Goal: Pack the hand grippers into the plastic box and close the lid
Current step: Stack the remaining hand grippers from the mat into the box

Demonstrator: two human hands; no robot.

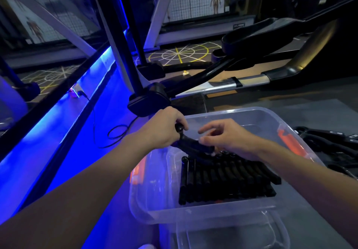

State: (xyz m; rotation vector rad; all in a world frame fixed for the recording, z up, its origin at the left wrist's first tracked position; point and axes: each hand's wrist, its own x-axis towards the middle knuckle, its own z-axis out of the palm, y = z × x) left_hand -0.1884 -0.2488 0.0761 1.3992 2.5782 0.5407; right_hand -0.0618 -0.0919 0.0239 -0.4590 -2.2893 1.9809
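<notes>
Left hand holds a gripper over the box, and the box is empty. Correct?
No: the box is not empty. The head view shows a row of grippers lying in it, while the left hand holds a gripper over it.

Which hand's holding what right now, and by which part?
A black hand gripper: left hand grips one handle's knobbed end. The right hand reaches its other handle; hold cannot be told.
</notes>
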